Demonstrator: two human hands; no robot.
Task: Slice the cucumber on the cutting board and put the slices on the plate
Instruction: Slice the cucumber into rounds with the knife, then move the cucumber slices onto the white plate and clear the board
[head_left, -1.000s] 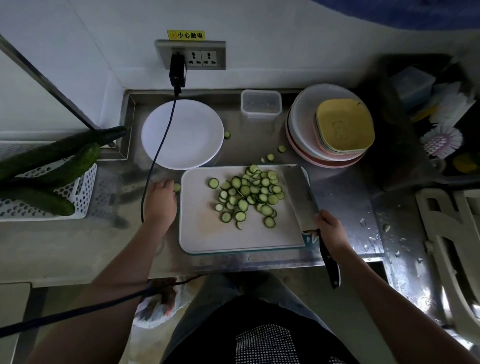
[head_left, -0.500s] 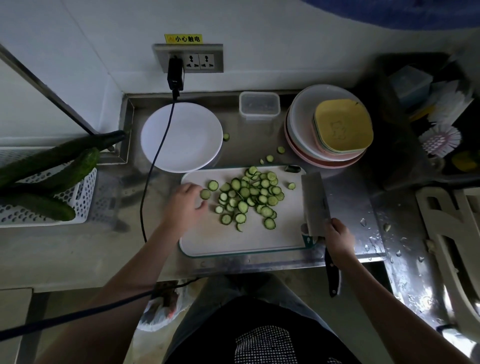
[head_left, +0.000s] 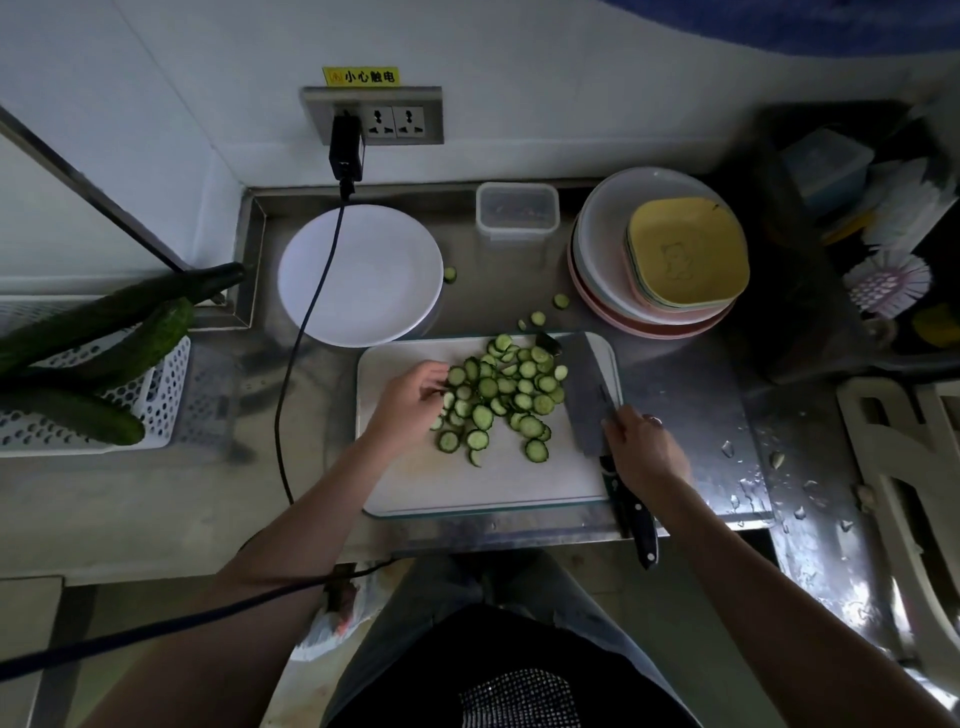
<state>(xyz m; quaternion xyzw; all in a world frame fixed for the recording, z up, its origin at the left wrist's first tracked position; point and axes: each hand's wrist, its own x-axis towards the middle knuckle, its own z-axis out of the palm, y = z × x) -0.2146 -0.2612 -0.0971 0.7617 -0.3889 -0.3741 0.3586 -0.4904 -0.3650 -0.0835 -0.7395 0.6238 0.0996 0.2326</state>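
Dozens of slices (head_left: 501, 392) heaped on the far half of the board (head_left: 483, 483), none yet on the plate (head_left: 384, 301). Slicing judged finished; only a dark end stub (head_left: 546, 342) left at the board's far edge, beside the cleaver's tip. Step in hand, by the look of it: gathering the slices for transfer.

Left hand (head_left: 410, 402) at the heap's left edge, fingers loosely curled and touching the nearest slices; cannot tell whether any slice actually pinched. Right hand (head_left: 641, 449) resting on the cleaver (head_left: 589, 395) near the join of blade and handle, fingers laid over it; a firm grip or a mere rest cannot be told. Blade lying flat along the board's right side, just beside the heap, handle sticking out past the near edge.

A few strays off the board: three between board and bowl stack (head_left: 660, 249), one (head_left: 450, 274) just right of the plate.

Next move likely calls for crowding the slices against the flat blade, lifting them together and carrying them left and back to the plate, which sits just beyond the board's far-left corner with a black cable (head_left: 306, 332) draped across its left side. Needs care to keep slices from sliding off the blade, and to clear that cable. Strays to be picked up afterwards.
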